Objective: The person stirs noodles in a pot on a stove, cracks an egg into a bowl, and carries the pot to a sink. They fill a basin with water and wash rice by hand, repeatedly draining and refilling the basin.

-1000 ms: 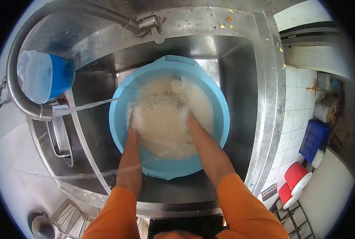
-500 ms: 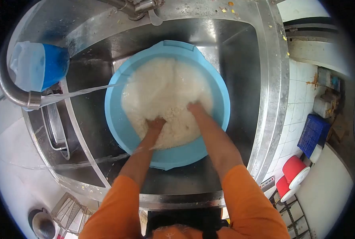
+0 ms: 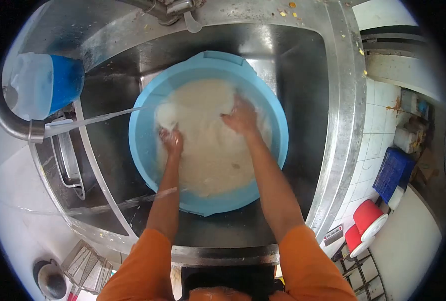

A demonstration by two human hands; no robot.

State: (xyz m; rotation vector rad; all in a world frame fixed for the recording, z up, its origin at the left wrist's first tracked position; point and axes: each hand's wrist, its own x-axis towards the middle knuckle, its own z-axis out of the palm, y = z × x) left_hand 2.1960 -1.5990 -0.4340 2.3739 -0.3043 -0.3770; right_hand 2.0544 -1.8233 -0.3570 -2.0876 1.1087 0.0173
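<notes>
A large light-blue basin (image 3: pixel 210 208) stands in the steel sink, holding cloudy, whitish water (image 3: pixel 203 165) with what looks like rice under it. At the basin's left side, my left hand (image 3: pixel 172 140) is partly in the water, its fingers apart beside a patch of white froth. Farther right and toward the far side, my right hand (image 3: pixel 241 116) touches the water with thumb and fingers spread, slightly blurred. Neither hand visibly grips anything. A stream of water (image 3: pixel 102 117) runs from the curved tap (image 3: pixel 35 131) into the basin's left side.
Around the basin is the steel sink (image 3: pixel 305 130). At the left are a blue-and-clear plastic container (image 3: pixel 65 83) and a metal pan (image 3: pixel 66 158). Another tap (image 3: pixel 180 7) is at the far edge. A blue crate (image 3: pixel 393 173) and red containers (image 3: pixel 368 219) stand at the right.
Both hands have moved toward the far side and come higher out of the water, the left one also leftward. The pale mound of grains that showed between them is now under cloudy water.
</notes>
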